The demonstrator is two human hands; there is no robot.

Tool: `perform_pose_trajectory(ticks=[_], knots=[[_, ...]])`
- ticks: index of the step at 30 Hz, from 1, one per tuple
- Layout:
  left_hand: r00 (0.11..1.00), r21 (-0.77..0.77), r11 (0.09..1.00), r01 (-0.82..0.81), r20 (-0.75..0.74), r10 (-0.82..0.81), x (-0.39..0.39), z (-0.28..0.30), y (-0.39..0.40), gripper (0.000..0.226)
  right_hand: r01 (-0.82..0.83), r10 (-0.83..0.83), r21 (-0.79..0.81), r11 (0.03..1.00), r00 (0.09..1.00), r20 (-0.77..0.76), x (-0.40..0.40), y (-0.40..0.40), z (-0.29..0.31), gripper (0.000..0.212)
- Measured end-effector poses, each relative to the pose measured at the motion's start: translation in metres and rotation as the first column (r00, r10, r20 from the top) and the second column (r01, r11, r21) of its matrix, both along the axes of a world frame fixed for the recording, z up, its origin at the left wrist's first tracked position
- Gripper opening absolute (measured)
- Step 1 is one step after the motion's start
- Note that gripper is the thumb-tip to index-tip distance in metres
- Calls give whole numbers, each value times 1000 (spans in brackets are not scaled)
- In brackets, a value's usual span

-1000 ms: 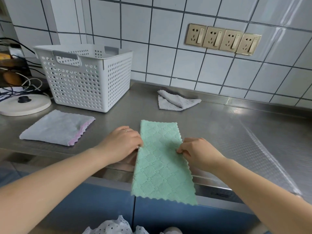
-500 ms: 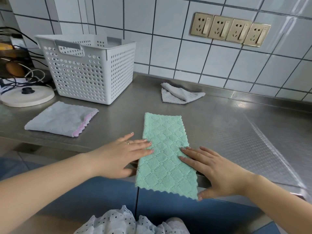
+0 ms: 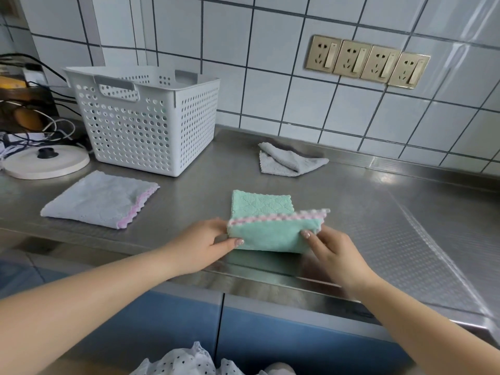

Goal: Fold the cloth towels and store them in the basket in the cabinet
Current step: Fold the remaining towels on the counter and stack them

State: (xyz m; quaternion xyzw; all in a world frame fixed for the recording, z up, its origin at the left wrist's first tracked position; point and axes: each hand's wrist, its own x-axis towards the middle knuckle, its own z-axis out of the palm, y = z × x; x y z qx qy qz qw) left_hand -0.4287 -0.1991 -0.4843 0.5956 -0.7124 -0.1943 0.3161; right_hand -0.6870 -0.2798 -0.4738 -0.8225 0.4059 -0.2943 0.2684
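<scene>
The green towel (image 3: 266, 228) lies near the front edge of the steel worktop (image 3: 365, 212), its near half lifted and being turned over toward the wall. The left hand (image 3: 208, 243) and right hand (image 3: 328, 243) each pinch a near corner, fingers closed on the cloth. To do it well, I'd lay the pink-trimmed edge square on the far edge, then smooth it flat. The white basket (image 3: 140, 123) stands behind on the left; through its holes I see nothing inside.

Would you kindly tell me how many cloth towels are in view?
3: a green towel held in both hands, a grey pink-edged towel left of it, a grey towel near the wall. The basket may hide more.
</scene>
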Motion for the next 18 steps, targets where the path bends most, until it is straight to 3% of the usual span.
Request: perform_pose_trajectory(ticks=[2,5,8,9,13,18], knots=[[985,-11,995,-99,-146,96,-4,1,-13,33,54,-63,101,993,994,90,14,-12,5,42],[909,25,975,-222,-357,216,-7,4,-34,63,134,-162,193,972,976,142,36,-37,11,47],[819,110,961,-255,-504,275,-10,6,-55,38,224,-242,256,940,970,38,54,-61,13,41],[795,142,948,-285,-518,317,-12,4,-61,34,257,-255,253,933,966,-40,57,-67,10,39],[767,263,923,-280,-517,380,-8,-1,-79,58,328,-264,226,917,925,-274,66,-92,6,40],[861,273,919,-284,-350,370,-6,2,-82,31,336,-217,260,905,892,-397,73,-100,11,39]])
